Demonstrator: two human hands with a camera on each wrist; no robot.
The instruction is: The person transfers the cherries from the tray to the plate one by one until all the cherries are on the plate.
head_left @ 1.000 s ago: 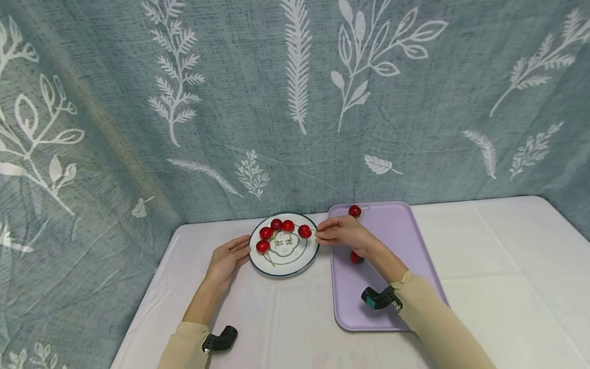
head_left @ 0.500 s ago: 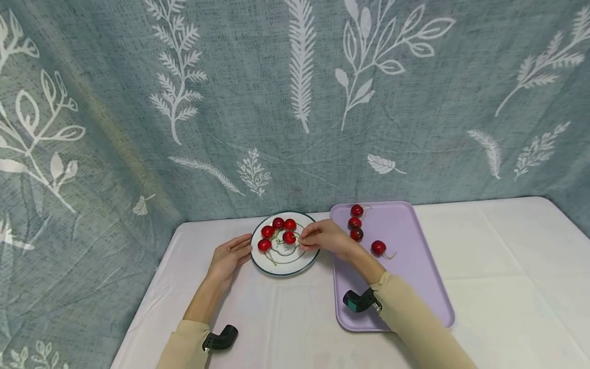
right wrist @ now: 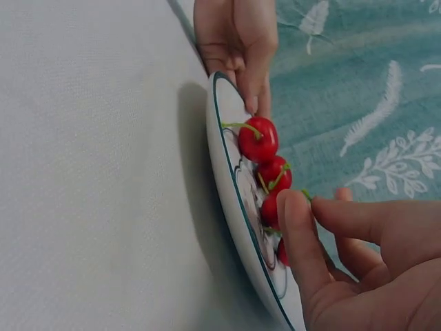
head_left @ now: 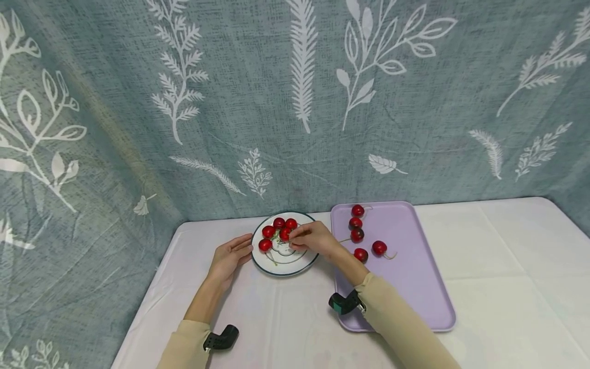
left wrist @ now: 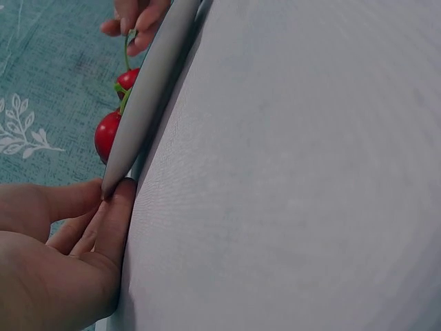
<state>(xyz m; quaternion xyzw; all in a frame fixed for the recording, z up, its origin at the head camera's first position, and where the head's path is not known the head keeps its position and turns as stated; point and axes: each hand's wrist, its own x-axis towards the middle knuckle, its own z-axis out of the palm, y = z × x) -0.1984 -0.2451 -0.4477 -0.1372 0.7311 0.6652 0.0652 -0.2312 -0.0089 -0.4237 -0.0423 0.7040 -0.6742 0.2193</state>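
A white plate (head_left: 295,264) with a dark rim carries several red cherries, grouped along its far and left side. My left hand (head_left: 225,262) holds the plate's left edge; in the left wrist view its thumb (left wrist: 79,198) lies on the rim with fingers beneath. Over the plate, my right hand (head_left: 317,240) pinches the green stem (right wrist: 306,195) of a cherry (head_left: 285,234) between thumb and fingers. That cherry is close beside the others; whether it touches the plate I cannot tell. In the right wrist view, the fingers partly hide the cherries.
Right of the plate lies a lilac tray (head_left: 410,292) with several stemmed cherries near its left and far side, one being a cherry (head_left: 379,248) set apart. The right forearm crosses the tray's left edge. A patterned curtain (head_left: 276,102) hangs behind the white-covered table (head_left: 498,266).
My right hand has moved left from the plate's right edge to above its middle, bringing the cherry along. Cherries on the tray have come out from behind the arm. The left hand stays put.
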